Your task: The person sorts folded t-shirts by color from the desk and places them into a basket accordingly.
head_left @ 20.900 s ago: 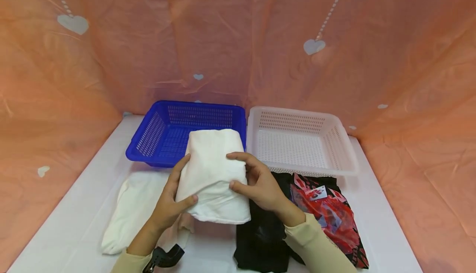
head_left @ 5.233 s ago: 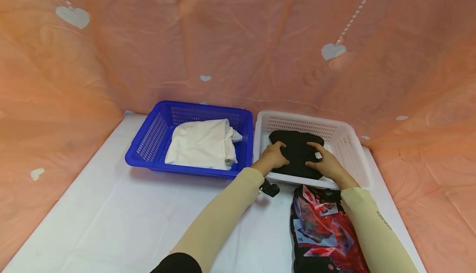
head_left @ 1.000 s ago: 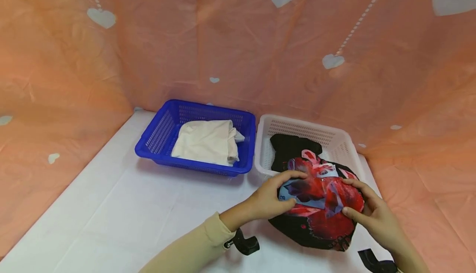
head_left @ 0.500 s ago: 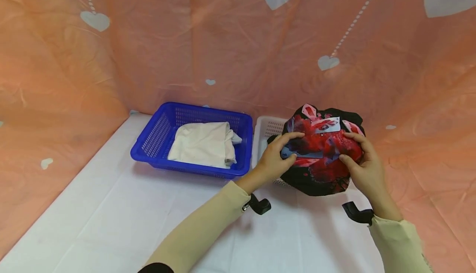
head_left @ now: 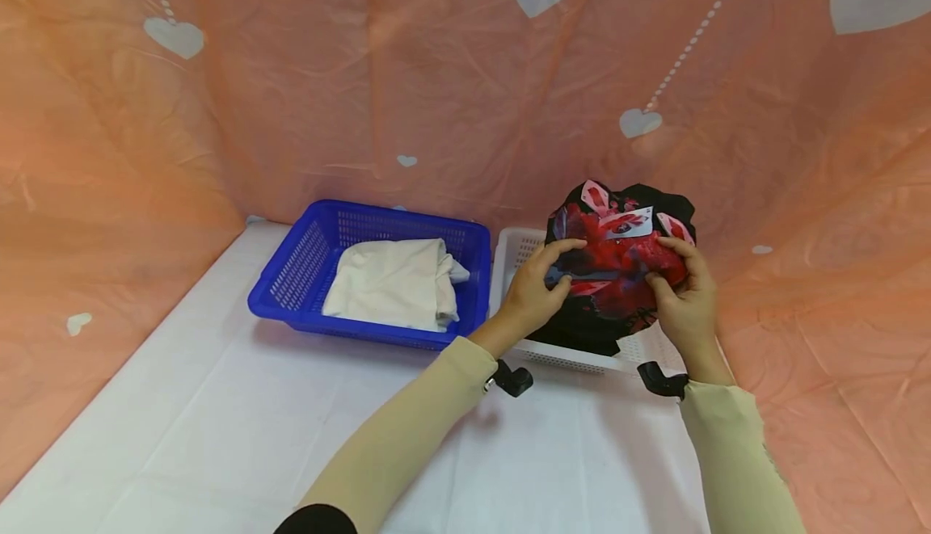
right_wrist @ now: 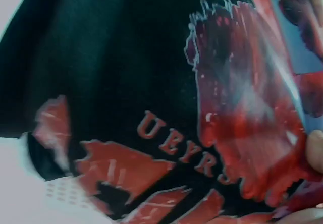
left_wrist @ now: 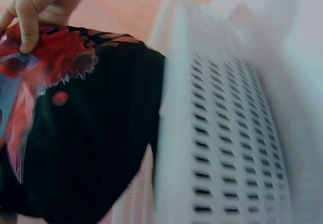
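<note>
A folded black T-shirt [head_left: 633,255] with a red floral print is held tilted over the white basket [head_left: 518,248]. My left hand [head_left: 531,296] pinches its left side, thumb and fingers on the print. On the right side, my right hand [head_left: 687,304] grips the cloth the same way. In the left wrist view, the shirt's dark lower part hangs beside the slotted basket wall [left_wrist: 227,133]. Red lettering on the shirt [right_wrist: 101,72] shows close up in the right wrist view. The black garment seen earlier in this basket is mostly hidden; I cannot tell where it ends and the shirt begins.
A blue basket [head_left: 291,312] stands to the left, with folded white cloth [head_left: 389,283] inside. Both baskets are on a white-covered table [head_left: 240,437]. An orange curtain [head_left: 436,73] with heart shapes hangs close behind and along the sides.
Both hands have lifted the printed T-shirt from the table's front right, up and back over the white basket. Earlier, white cloth went into the blue basket and a black garment into the white one.
</note>
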{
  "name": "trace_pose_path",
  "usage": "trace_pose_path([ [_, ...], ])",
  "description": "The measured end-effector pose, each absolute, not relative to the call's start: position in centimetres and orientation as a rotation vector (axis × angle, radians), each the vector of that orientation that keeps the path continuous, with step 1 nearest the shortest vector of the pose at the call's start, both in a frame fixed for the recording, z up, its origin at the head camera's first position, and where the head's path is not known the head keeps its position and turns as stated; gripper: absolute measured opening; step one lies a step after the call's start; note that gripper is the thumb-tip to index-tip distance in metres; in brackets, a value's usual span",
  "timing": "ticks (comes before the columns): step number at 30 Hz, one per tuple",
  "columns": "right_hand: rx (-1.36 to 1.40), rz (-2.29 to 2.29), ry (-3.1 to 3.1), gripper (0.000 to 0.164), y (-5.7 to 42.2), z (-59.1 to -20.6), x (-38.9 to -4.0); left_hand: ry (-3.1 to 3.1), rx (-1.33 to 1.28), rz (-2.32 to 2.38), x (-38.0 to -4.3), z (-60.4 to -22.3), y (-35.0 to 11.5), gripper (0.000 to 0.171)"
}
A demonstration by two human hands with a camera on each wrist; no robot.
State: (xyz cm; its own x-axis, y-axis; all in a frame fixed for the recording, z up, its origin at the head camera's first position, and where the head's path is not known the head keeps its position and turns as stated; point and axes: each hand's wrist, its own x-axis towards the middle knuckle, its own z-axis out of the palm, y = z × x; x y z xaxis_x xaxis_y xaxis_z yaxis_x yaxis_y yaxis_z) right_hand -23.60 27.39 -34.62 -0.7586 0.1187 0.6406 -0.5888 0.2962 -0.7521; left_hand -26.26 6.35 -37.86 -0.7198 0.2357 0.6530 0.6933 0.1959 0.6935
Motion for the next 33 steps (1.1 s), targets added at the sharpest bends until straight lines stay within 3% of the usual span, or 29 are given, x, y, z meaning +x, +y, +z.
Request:
trace_pose_path([
  [8, 0.35, 1.471, -2.155, 0.052, 28.2, -36.8, -24.3, -2.226, -0.853, -1.488, -27.1, -39.5, 6.1, 0.052],
  [23, 0.223, 1.411, -2.546, 0.054, 30.0, -41.1, -26.0, -2.794, -0.491, -1.446, -28.1, -42.4, 6.9, 0.066],
  [33, 0.1, 1.181, -2.854, 0.057, 30.9, -42.6, -26.9, -2.943, -0.328, -1.46, -28.9, -42.6, 7.4, 0.057],
])
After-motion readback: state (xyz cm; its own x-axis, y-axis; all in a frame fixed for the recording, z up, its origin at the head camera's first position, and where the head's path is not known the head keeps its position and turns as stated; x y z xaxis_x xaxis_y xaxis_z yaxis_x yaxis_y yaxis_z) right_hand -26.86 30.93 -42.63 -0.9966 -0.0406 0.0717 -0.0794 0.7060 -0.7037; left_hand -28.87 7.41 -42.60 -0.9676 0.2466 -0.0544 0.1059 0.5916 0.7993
